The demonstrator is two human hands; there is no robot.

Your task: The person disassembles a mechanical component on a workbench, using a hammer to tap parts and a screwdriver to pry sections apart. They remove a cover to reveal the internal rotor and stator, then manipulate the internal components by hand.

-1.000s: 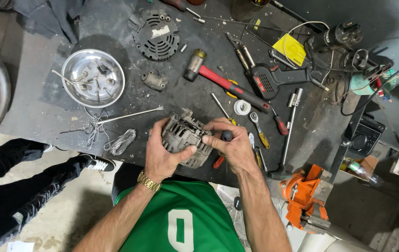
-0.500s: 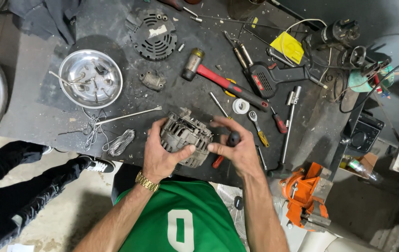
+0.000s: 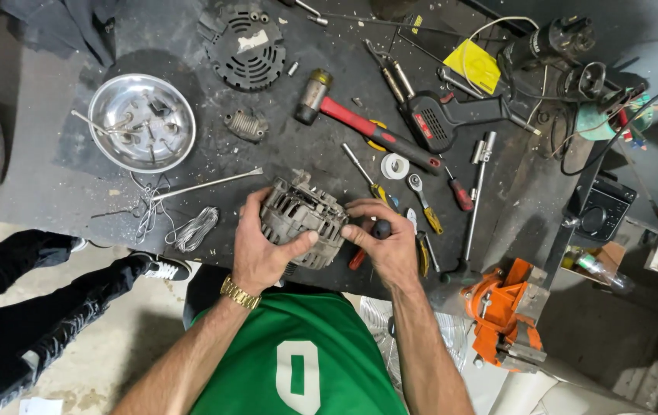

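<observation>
A grey finned alternator housing [image 3: 302, 219] rests at the near edge of the dark workbench [image 3: 68, 161]. My left hand [image 3: 260, 250] wraps around its left side and grips it. My right hand [image 3: 383, 242] is against the housing's right side, fingers closed around a screwdriver with a black knob and red shaft [image 3: 371, 238] pressed to the casing.
A steel bowl [image 3: 106, 107] with small parts sits at the left, a black vented cover [image 3: 248, 46] behind. A red-handled hammer [image 3: 371, 127], tape roll [image 3: 396, 165], screwdrivers, ratchet extension [image 3: 476, 192] and heat gun [image 3: 444, 115] lie right. Orange vise [image 3: 506, 307] at bench edge. Another person's legs [image 3: 44, 300] at left.
My right hand opened and drew slightly away from the housing half a second ago, then came back against it, closed on the screwdriver. The left hand kept its grip.
</observation>
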